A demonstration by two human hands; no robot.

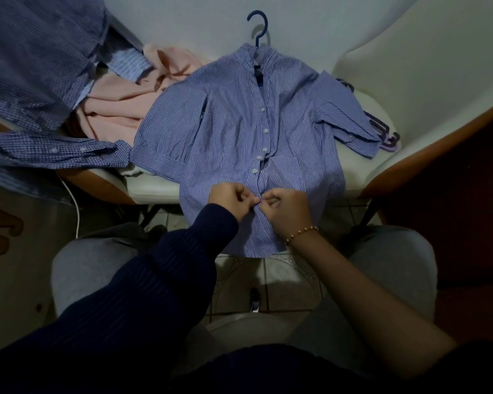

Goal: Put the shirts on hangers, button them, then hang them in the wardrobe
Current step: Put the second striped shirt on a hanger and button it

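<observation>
Striped shirt [228, 129] lies flat on the white chair [151, 190], centre frame, with the blue hanger [258, 27] hook showing at top. My left hand [232, 199] and right hand [289, 213] both pinch the placket, low centre. The hem overhangs the seat, so a hard tug could drag the shirt down. I could also mismatch button and hole.

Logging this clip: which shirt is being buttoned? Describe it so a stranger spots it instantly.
On the white chair at centre lies the striped shirt, on a blue hanger. The left hand and right hand pinch its front near the hem. Unlike the checked shirt and pink garment to its left, it has fine vertical stripes and short cuffed sleeves.
</observation>
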